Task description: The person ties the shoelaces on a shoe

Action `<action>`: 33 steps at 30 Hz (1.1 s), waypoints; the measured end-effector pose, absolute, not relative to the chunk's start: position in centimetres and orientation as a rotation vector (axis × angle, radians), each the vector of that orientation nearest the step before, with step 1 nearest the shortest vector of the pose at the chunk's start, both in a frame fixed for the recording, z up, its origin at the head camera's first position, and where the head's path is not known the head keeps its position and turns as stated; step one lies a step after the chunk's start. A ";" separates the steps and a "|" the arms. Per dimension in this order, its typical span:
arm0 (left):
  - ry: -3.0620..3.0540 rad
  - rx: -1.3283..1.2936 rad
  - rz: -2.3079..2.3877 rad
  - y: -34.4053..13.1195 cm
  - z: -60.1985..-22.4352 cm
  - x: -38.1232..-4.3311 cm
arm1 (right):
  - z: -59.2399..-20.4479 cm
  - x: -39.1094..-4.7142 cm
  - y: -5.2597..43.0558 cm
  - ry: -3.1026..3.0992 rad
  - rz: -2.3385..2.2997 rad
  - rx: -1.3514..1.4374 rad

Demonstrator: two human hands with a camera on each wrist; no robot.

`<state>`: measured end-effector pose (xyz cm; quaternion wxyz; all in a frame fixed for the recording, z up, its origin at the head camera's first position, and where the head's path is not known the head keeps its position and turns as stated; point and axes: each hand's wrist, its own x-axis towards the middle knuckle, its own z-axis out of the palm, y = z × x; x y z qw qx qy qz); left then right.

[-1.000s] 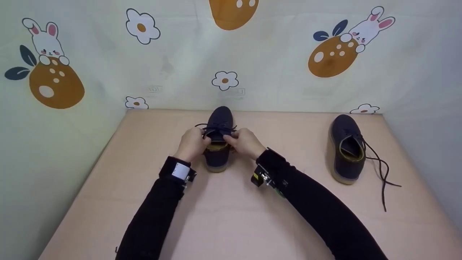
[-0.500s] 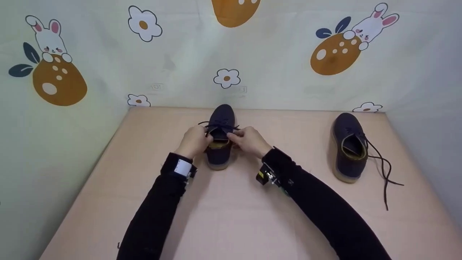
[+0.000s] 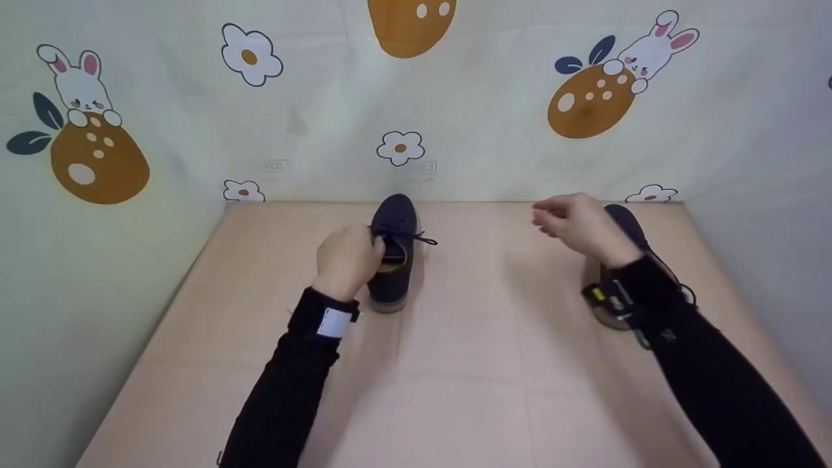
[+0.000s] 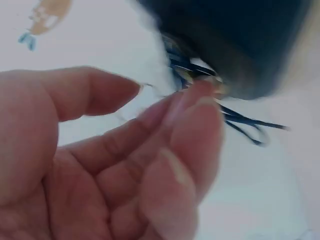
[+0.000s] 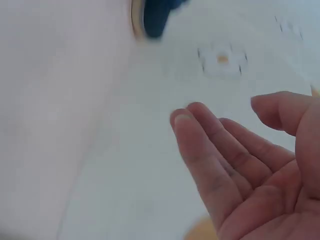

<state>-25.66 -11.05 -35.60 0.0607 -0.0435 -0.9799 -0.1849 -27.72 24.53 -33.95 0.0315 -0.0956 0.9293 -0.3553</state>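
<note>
A dark blue lace-up shoe (image 3: 391,289) stands with its toe toward the back wall. Its laces (image 3: 422,238) are tied, and a small loop and end stick out on the right. At the shoe's left side is my left hand (image 3: 348,260); the left wrist view shows its fingers loosely bent near the laces, thumb apart, nothing pinched. My right hand (image 3: 578,224) hovers over the table's right half with fingers relaxed and holding nothing. Behind the right hand and wrist, a matching shoe (image 3: 627,224) is partly hidden.
A tan table surface (image 3: 455,364) lies under both shoes. Pale cloth walls (image 3: 487,130) printed with rabbits and flowers enclose the back and sides. A lace (image 3: 689,296) of the right-hand shoe shows beside the right sleeve.
My right hand has let go of the left-hand shoe's lace and swung right, in front of the other shoe. My left hand stays beside its shoe, whose lace loop now shows on the right.
</note>
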 end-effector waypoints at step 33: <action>-2.938 -0.692 -1.063 0.6 -40.6 -24.1 | -40.0 -22.4 38.4 3.121 -0.745 0.193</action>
